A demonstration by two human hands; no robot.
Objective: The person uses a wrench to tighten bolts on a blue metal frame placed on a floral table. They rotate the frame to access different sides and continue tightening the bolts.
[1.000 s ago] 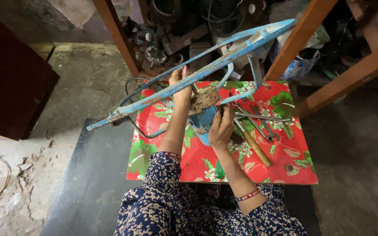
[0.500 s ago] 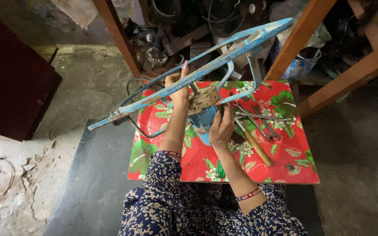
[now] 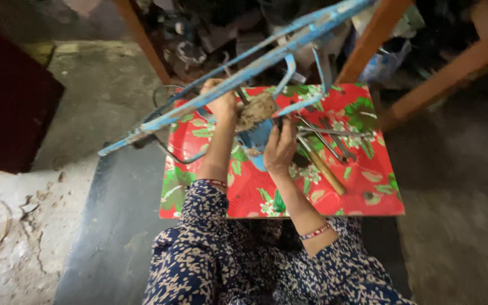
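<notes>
Left hand: the left hand [image 3: 220, 100] is closed around the blue frame [image 3: 238, 76], gripping its long bar from below, arm stretched up from the lap.
Right hand: the right hand [image 3: 280, 149] is curled, fingers narrow, pressed against the blue part [image 3: 257, 141] just under the frame; whether it fully grips it I cannot tell.
Frame: a worn blue metal frame, tilted, running from 8 o'clock of the left hand up to 2 o'clock, above the desk; thinner blue struts branch down from it at 3 o'clock of the left hand.
Lump: a brownish, dusty lump [image 3: 255, 108] sits between the two hands, at 4 o'clock of the left hand and 11 o'clock of the right, touching the blue part.
Desk: the desk [image 3: 368, 195] is covered in red cloth with green leaves and white flowers, beneath both hands.
Tools: several metal tools [image 3: 326, 135] lie on the desk at 2 to 3 o'clock of the right hand, just beside it; a wooden-handled tool [image 3: 323, 169] lies at 4 o'clock, slanting.
Wire: a dark bent wire [image 3: 170, 152] hangs at 8 o'clock of the left hand, over the desk edge.
Bracelet: a red and white bracelet [image 3: 314, 231] circles the right wrist.
Floor: rough grey floor [image 3: 74, 113] lies at 9 o'clock; orange wooden legs [image 3: 441, 85] stand at 2 o'clock.
</notes>
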